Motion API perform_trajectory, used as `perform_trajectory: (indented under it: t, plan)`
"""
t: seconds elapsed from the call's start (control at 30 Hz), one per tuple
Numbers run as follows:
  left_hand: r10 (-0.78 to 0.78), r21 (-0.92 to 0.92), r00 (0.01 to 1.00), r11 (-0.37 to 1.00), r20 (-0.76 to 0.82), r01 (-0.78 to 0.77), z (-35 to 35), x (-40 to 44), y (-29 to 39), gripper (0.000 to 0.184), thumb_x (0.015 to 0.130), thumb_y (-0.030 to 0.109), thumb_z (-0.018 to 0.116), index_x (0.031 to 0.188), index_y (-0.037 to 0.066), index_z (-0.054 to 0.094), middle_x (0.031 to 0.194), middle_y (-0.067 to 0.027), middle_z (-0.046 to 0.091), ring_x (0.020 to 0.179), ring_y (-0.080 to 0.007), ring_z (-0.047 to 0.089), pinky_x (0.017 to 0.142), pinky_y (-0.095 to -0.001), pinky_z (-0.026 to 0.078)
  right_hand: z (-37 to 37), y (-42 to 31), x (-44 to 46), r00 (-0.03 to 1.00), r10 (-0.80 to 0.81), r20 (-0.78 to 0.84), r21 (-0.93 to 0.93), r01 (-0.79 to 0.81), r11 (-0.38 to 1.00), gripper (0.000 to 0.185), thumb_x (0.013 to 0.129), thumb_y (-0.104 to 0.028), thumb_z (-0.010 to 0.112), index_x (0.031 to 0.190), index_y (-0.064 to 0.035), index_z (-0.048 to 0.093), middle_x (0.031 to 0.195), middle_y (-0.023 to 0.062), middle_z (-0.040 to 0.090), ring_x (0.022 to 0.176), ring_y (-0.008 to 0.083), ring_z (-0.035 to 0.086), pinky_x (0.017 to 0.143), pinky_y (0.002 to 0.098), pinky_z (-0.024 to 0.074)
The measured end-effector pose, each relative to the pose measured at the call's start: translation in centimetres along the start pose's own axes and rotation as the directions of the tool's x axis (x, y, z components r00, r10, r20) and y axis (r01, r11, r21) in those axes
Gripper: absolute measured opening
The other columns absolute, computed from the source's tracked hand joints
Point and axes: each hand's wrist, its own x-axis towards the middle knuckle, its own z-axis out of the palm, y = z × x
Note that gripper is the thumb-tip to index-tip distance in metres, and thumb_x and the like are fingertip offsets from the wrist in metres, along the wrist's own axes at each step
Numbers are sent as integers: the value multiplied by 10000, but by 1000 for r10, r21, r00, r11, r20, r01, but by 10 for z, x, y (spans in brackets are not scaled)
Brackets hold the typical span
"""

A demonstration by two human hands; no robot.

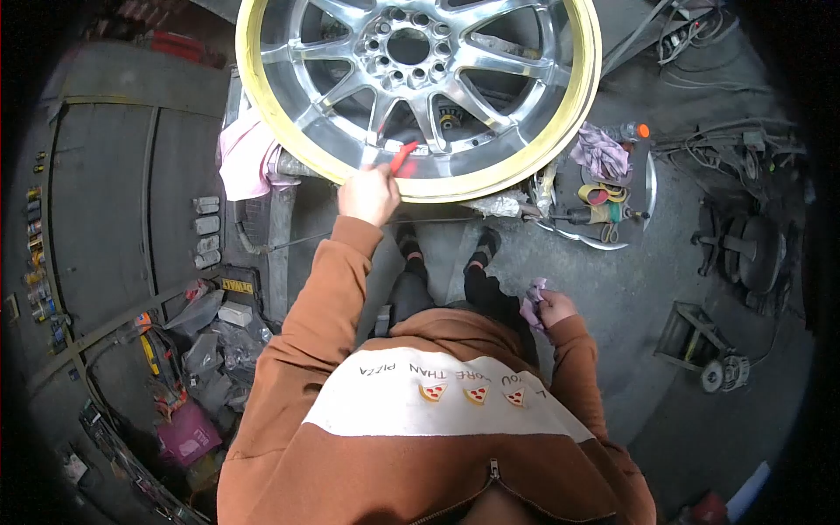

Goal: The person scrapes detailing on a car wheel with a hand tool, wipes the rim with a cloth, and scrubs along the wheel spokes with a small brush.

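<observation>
A polished alloy wheel rim with yellow around its outer edge lies face up at the top of the head view. My left hand is over the near edge of that rim, closed around a slim red tool. The tool points towards the spokes; its exact kind is unclear. Down by my right side, my right hand is closed on a crumpled pale purple rag.
A pink cloth hangs left of the wheel. On a side tray are another purple rag, an orange-capped bottle and a yellow tape roll. A black stool stands right. Bags and a DEWALT case lie left.
</observation>
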Motion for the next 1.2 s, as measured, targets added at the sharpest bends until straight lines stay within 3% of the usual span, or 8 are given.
perform_trajectory:
  t: [0.07, 0.13, 0.27, 0.33, 0.47, 0.6, 0.9, 1.2]
  plan:
    - [-7, -6, 999, 1000, 33, 7, -3, -7, 4, 135, 793, 203, 589, 818, 99, 672, 729, -144, 627, 667, -346, 631, 627, -436, 527, -5, -3, 2, 996, -30, 82, 33, 27, 999, 328, 811, -108, 503, 1107, -44, 630, 965, 254, 630, 928, 378, 620, 813, 398, 473]
    - [64, -57, 997, 996, 34, -62, 2, -13, 12, 134, 794, 197, 581, 812, 93, 665, 725, -149, 632, 661, -351, 630, 615, -441, 526, 1, 7, 8, 999, -20, 45, 37, 18, 999, 331, 814, -109, 502, 1113, -44, 627, 964, 252, 632, 935, 376, 619, 817, 393, 472]
    - [-32, -52, 999, 998, -19, 31, 6, -2, 8, 130, 791, 183, 585, 785, 67, 646, 726, -174, 628, 650, -363, 624, 609, -448, 523, -16, -10, 1, 998, -6, 70, 42, 3, 999, 332, 818, -112, 503, 1120, -43, 623, 959, 250, 634, 940, 374, 618, 821, 388, 471]
    - [47, -67, 998, 997, 37, -45, 2, -10, 16, 129, 794, 179, 583, 793, 67, 649, 720, -172, 627, 647, -361, 624, 602, -447, 524, -17, -11, 1, 1000, -4, 23, -6, 4, 1000, 331, 819, -110, 505, 1121, -42, 623, 961, 249, 635, 941, 375, 617, 823, 387, 471]
    - [-43, -39, 999, 998, -28, 42, 3, -1, 12, 125, 794, 182, 587, 775, 71, 642, 724, -162, 625, 645, -354, 627, 586, -446, 527, -9, 2, 7, 999, -36, 19, -6, 37, 999, 331, 823, -115, 513, 1124, -31, 622, 975, 251, 636, 944, 378, 618, 834, 386, 470]
    - [64, -74, 998, 995, -22, -65, 10, -13, 20, 120, 792, 185, 589, 795, 78, 642, 726, -150, 617, 619, -353, 619, 583, -448, 526, -11, -12, 8, 998, -48, 35, -6, 49, 999, 325, 794, -139, 498, 1058, -23, 647, 948, 264, 625, 926, 423, 595, 823, 437, 469]
    - [-42, -51, 999, 998, -6, 41, 14, -14, 20, 120, 801, 191, 584, 795, 81, 630, 724, -152, 613, 637, -357, 628, 584, -458, 527, -7, -10, 14, 996, -82, 28, -55, 83, 995, 333, 806, -98, 497, 1099, -8, 627, 963, 269, 629, 931, 397, 615, 833, 396, 470]
    - [-20, -12, 999, 1000, -37, 19, 7, -11, 26, 120, 798, 193, 583, 774, 81, 619, 748, -149, 624, 619, -346, 630, 565, -458, 526, -10, -24, 18, 990, -136, 44, -41, 138, 990, 296, 788, -130, 492, 1012, -32, 658, 904, 277, 613, 883, 433, 592, 795, 466, 463]
